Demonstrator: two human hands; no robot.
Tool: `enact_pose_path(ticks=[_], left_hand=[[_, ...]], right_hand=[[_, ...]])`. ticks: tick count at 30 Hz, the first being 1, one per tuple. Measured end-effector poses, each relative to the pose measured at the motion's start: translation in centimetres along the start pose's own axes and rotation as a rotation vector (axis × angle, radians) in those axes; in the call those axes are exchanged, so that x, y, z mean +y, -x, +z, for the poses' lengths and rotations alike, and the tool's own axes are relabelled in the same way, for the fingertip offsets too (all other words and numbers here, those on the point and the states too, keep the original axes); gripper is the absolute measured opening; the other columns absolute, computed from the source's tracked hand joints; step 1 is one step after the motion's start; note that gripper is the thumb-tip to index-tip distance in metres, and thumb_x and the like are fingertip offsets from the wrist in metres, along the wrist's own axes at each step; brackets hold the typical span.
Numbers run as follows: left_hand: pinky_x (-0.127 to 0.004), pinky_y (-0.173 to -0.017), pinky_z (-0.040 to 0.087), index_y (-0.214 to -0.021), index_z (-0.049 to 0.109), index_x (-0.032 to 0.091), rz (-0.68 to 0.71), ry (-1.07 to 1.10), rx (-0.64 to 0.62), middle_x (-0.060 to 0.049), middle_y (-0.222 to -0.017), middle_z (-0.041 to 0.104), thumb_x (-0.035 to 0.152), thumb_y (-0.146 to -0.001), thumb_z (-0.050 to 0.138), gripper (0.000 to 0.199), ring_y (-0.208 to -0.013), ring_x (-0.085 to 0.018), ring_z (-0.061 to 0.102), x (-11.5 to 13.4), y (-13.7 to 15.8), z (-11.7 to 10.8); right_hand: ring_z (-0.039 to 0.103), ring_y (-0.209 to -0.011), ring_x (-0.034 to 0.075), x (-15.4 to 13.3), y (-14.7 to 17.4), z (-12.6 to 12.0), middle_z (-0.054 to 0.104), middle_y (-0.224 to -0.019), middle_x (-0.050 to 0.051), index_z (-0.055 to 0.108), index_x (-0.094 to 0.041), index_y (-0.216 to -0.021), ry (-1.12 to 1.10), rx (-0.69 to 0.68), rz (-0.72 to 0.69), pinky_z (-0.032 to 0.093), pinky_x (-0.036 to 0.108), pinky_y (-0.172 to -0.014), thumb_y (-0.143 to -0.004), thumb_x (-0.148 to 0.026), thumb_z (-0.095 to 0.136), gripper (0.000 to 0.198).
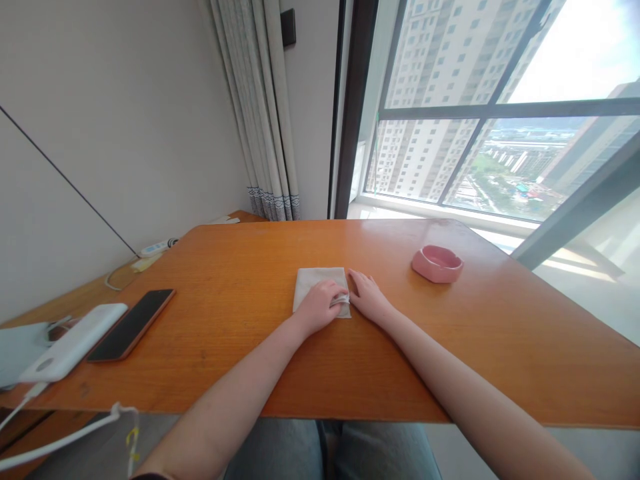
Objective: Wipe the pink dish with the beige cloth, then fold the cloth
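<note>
We saw 1 cloth folded on table, partly under left hand. Its fingers curled over cloth's right part; whether clamped, we could not tell. Right hand lay just beside cloth, thumb and fingers apart. Pink dish stood farther right; phone lay well left.

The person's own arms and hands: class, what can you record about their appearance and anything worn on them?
The left hand and right hand are ungloved. The left forearm and right forearm show no sleeves. A dark edge near the left elbow may be a cuff or band.
</note>
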State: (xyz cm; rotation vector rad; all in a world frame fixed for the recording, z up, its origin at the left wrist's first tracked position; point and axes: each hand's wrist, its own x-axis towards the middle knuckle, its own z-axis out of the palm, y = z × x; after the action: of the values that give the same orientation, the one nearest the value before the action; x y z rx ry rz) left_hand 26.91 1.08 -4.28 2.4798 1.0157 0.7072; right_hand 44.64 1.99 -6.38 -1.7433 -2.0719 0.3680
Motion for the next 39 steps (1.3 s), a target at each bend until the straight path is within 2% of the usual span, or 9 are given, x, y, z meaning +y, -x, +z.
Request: enact_pose_path(ticks=[5, 9, 12, 15, 21, 30, 34, 37, 39], left_hand=[[-0.035, -0.087, 0.044, -0.100, 0.066, 0.019, -0.041, -0.021, 0.013, -0.006, -0.088, 0.065, 0.045, -0.087, 0.048, 0.034, -0.085, -0.021, 0.059, 0.5, 0.1, -1.2], [-0.038, -0.104, 0.034, -0.118, 0.059, 0.018, -0.159, -0.130, 0.137, -0.011, -0.124, 0.059, 0.034, -0.093, 0.034, 0.039, -0.117, -0.022, 0.051, -0.8, 0.0, -2.1], [-0.049, -0.113, 0.017, -0.136, 0.045, 0.020, -0.346, -0.265, 0.000, -0.011, -0.150, 0.035, 0.038, -0.093, 0.035, 0.048, -0.139, -0.027, 0.027, -2.6, 0.3, -1.9], [-0.058, -0.112, 0.007, -0.142, 0.036, 0.025, -0.454, -0.308, -0.149, -0.010, -0.156, 0.019, 0.050, -0.092, 0.032, 0.056, -0.144, -0.031, 0.014, -3.6, 0.6, -1.4], [-0.060, -0.112, 0.006, -0.144, 0.034, 0.025, -0.462, -0.299, -0.151, -0.011, -0.156, 0.017, 0.052, -0.091, 0.030, 0.059, -0.144, -0.032, 0.011, -3.4, 0.6, -1.0], [-0.056, -0.113, 0.007, -0.147, 0.025, 0.025, -0.359, -0.198, -0.160, -0.009, -0.156, 0.018, 0.049, -0.093, 0.026, 0.059, -0.144, -0.028, 0.010, -2.0, 0.4, -0.4], [-0.050, -0.115, 0.011, -0.148, 0.024, 0.022, -0.365, -0.194, -0.178, -0.011, -0.156, 0.016, 0.051, -0.093, 0.027, 0.062, -0.144, -0.027, 0.011, -1.9, 0.4, -0.7], [-0.049, -0.115, 0.011, -0.146, 0.030, 0.018, -0.368, -0.235, -0.197, -0.014, -0.155, 0.019, 0.051, -0.093, 0.025, 0.062, -0.144, -0.029, 0.013, -2.2, 0.4, -0.7], [-0.050, -0.115, 0.011, -0.144, 0.034, 0.018, -0.347, -0.270, -0.221, -0.014, -0.155, 0.021, 0.051, -0.093, 0.027, 0.062, -0.143, -0.031, 0.014, -2.4, 0.5, -0.7]], right_hand=[[0.038, -0.133, 0.020, -0.2, 0.0, -0.3, 0.047, -0.140, 0.012, 0.043, -0.013, -0.135, -0.052, 0.102, -0.055, 0.020, 0.044, -0.114, -0.082, -0.012, 0.030, 0.055], [0.029, -0.138, 0.021, -1.1, 0.6, -0.4, 0.041, -0.145, 0.010, 0.041, -0.016, -0.138, -0.065, 0.064, -0.194, 0.018, 0.043, -0.116, -0.093, -0.036, 0.032, 0.051], [0.020, -0.142, 0.027, -1.7, 1.2, 0.0, 0.031, -0.151, 0.012, 0.041, -0.017, -0.140, 0.019, -0.074, -0.222, 0.018, 0.046, -0.115, -0.089, -0.050, 0.042, 0.061], [0.018, -0.142, 0.030, -1.5, 1.2, 0.1, 0.027, -0.153, 0.015, 0.035, -0.015, -0.143, 0.069, -0.072, -0.160, 0.019, 0.047, -0.115, -0.085, -0.054, 0.048, 0.071], [0.042, -0.130, 0.026, -0.6, 0.5, -0.3, 0.050, -0.136, 0.015, 0.038, -0.016, -0.140, -0.055, 0.023, -0.095, 0.031, 0.043, -0.109, -0.087, -0.043, 0.048, 0.060], [0.066, -0.093, 0.017, -1.3, 0.1, 0.0, 0.060, -0.121, 0.007, 0.023, -0.025, -0.146, -0.724, -0.025, 0.142, 0.055, 0.031, -0.077, -0.085, -0.029, 0.044, 0.064], [0.064, -0.087, 0.019, 0.7, 0.0, -2.7, 0.064, -0.113, 0.007, 0.051, -0.020, -0.128, -0.459, 0.024, 0.149, 0.053, 0.033, -0.080, -0.076, -0.018, 0.044, 0.053], [0.061, -0.097, 0.024, 2.9, 0.6, -6.6, 0.062, -0.115, 0.011, 0.060, -0.017, -0.117, -0.184, 0.273, 0.087, 0.048, 0.039, -0.089, -0.072, -0.015, 0.042, 0.049], [0.060, -0.097, 0.026, 4.9, 1.5, -9.2, 0.064, -0.109, 0.011, 0.061, -0.017, -0.115, -0.116, 0.324, 0.103, 0.048, 0.041, -0.087, -0.072, -0.017, 0.042, 0.047]])
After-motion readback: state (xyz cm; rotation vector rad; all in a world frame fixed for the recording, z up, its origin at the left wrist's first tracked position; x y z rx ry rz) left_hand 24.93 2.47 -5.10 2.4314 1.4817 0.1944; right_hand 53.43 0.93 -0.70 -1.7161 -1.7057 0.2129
